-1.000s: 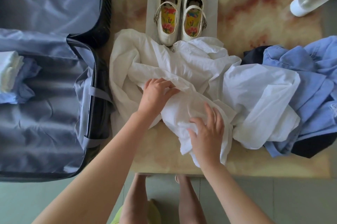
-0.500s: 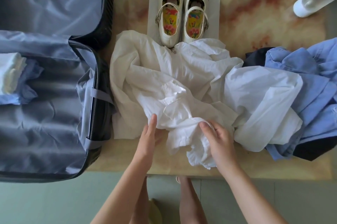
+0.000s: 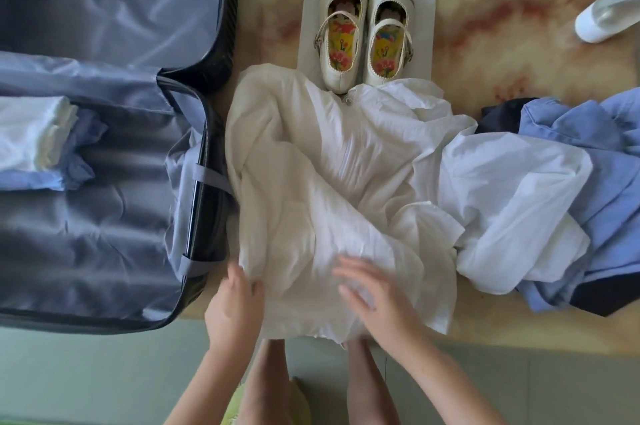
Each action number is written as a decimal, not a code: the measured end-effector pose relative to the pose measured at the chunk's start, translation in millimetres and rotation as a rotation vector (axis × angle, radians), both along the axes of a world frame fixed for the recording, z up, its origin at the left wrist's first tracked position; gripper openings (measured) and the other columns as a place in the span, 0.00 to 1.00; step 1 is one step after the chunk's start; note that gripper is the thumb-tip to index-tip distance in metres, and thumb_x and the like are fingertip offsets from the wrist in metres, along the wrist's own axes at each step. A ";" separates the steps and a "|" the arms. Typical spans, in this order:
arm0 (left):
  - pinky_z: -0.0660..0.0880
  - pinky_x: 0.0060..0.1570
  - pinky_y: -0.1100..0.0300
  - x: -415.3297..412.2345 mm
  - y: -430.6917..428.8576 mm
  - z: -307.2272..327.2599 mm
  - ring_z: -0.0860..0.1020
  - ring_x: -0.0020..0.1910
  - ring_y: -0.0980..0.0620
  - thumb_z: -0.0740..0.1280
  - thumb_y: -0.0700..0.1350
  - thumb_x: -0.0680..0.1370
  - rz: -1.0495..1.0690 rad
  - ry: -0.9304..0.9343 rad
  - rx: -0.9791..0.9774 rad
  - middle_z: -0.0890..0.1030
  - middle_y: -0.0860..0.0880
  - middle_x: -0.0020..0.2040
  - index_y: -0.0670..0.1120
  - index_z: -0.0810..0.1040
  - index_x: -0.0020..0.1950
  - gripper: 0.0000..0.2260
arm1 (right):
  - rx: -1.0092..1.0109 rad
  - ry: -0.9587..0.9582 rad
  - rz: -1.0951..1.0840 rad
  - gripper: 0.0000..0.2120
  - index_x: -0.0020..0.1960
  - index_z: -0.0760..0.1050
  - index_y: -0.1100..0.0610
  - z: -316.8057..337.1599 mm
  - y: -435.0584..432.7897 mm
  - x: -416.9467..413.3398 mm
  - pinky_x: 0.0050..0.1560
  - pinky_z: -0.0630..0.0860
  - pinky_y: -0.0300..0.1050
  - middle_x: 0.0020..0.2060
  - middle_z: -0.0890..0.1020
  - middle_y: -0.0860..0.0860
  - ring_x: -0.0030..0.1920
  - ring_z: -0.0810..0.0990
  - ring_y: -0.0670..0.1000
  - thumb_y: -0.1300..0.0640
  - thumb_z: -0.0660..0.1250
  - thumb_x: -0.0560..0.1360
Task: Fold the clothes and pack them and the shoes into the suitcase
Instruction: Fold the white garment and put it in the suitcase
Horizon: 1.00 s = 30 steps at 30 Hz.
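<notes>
Bunched before, the white garment [image 3: 311, 189] is now lying flatter; I'm watching the left hand [image 3: 233, 303] gripping its near edge, the right hand [image 3: 377, 300] pressing flat, fingers spread.

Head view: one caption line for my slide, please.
Left hand grips a white garment, right hand flat on it, beside an open suitcase and shoes.

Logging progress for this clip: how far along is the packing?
Done: folded white and blue clothes lie in the open suitcase. In hand: the white garment spread on the table, left hand gripping its edge, right hand open over it. Left: the pile of blue and white clothes and the shoes, both outside the suitcase.
</notes>
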State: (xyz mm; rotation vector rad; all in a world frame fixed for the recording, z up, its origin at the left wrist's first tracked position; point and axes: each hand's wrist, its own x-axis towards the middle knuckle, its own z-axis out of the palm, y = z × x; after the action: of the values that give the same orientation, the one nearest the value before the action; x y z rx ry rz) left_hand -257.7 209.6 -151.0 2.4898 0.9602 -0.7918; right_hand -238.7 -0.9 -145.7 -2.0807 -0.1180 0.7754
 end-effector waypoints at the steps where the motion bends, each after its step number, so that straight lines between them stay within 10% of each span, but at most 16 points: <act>1: 0.73 0.45 0.48 -3.5 -0.1 -2.7 0.76 0.50 0.36 0.65 0.40 0.75 -0.032 -0.031 0.008 0.75 0.37 0.57 0.40 0.65 0.69 0.22 | -0.025 -0.126 -0.115 0.13 0.60 0.78 0.49 -2.7 -3.5 2.9 0.67 0.62 0.31 0.64 0.73 0.38 0.67 0.68 0.37 0.51 0.63 0.77; 5: 0.72 0.55 0.41 3.5 -11.5 -12.0 0.67 0.63 0.35 0.70 0.35 0.69 -0.181 -0.290 0.043 0.62 0.39 0.71 0.44 0.55 0.77 0.40 | -0.205 -0.456 -0.442 0.15 0.59 0.78 0.57 -10.3 -26.6 25.4 0.67 0.70 0.49 0.62 0.77 0.50 0.65 0.74 0.49 0.54 0.61 0.76; 10: 0.62 0.68 0.37 25.8 -41.2 -20.0 0.59 0.73 0.38 0.68 0.43 0.77 -0.310 -0.370 -0.083 0.62 0.41 0.74 0.49 0.64 0.74 0.27 | -0.379 -0.068 -0.395 0.29 0.73 0.65 0.52 -27.4 -43.8 28.0 0.70 0.64 0.51 0.68 0.72 0.50 0.70 0.68 0.53 0.45 0.66 0.75; 13: 0.53 0.73 0.41 31.8 -53.6 -23.5 0.54 0.76 0.42 0.60 0.52 0.80 -0.366 -0.355 -0.168 0.60 0.43 0.76 0.50 0.64 0.74 0.23 | -0.461 -0.229 -0.217 0.17 0.57 0.79 0.53 -30.0 -35.5 14.3 0.66 0.65 0.58 0.55 0.81 0.50 0.63 0.76 0.57 0.46 0.62 0.75; 15: 0.44 0.73 0.44 32.2 -59.1 -22.8 0.46 0.78 0.47 0.52 0.59 0.79 -0.426 -0.321 -0.240 0.53 0.47 0.78 0.55 0.58 0.77 0.26 | -0.502 -0.328 -0.078 0.17 0.48 0.83 0.49 -29.3 -22.2 1.9 0.73 0.51 0.59 0.67 0.74 0.54 0.73 0.61 0.61 0.42 0.58 0.75; 18: 0.35 0.70 0.43 23.4 -62.5 -27.5 0.33 0.75 0.53 0.46 0.64 0.78 -0.565 -0.164 -0.289 0.37 0.54 0.78 0.62 0.41 0.77 0.29 | -0.420 -0.164 0.173 0.27 0.68 0.69 0.38 -22.0 -1.2 -17.9 0.73 0.32 0.53 0.78 0.47 0.51 0.75 0.31 0.54 0.31 0.46 0.76; 21: 0.36 0.70 0.37 2.0 -48.3 -46.7 0.32 0.75 0.55 0.39 0.68 0.75 -0.636 0.039 -0.228 0.33 0.54 0.77 0.60 0.27 0.73 0.32 | -0.295 -0.001 0.239 0.38 0.74 0.59 0.41 -25.5 -0.1 -31.4 0.72 0.28 0.48 0.77 0.45 0.44 0.72 0.27 0.43 0.28 0.35 0.72; 25: 0.40 0.68 0.30 -13.9 -20.9 -61.0 0.28 0.72 0.56 0.18 0.70 0.63 -0.754 0.112 -0.114 0.23 0.56 0.71 0.56 0.16 0.65 0.34 | -0.234 -0.290 -0.238 0.23 0.70 0.70 0.52 -27.9 -25.2 -12.7 0.73 0.55 0.49 0.73 0.64 0.47 0.75 0.57 0.50 0.45 0.52 0.80; 30: 0.30 0.65 0.33 -7.9 -14.3 -55.3 0.21 0.67 0.56 0.14 0.70 0.55 -0.795 0.189 -0.121 0.16 0.56 0.65 0.56 0.12 0.60 0.37 | -0.606 -0.217 0.221 0.36 0.77 0.47 0.43 -60.4 -68.8 5.0 0.74 0.35 0.49 0.77 0.48 0.45 0.77 0.38 0.49 0.36 0.58 0.75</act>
State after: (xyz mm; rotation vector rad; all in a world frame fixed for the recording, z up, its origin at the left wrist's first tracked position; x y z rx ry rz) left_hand -265.6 195.3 -206.3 2.7020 -0.0877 -1.2769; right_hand -233.7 -69.7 -206.1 -2.7629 -0.2620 0.7782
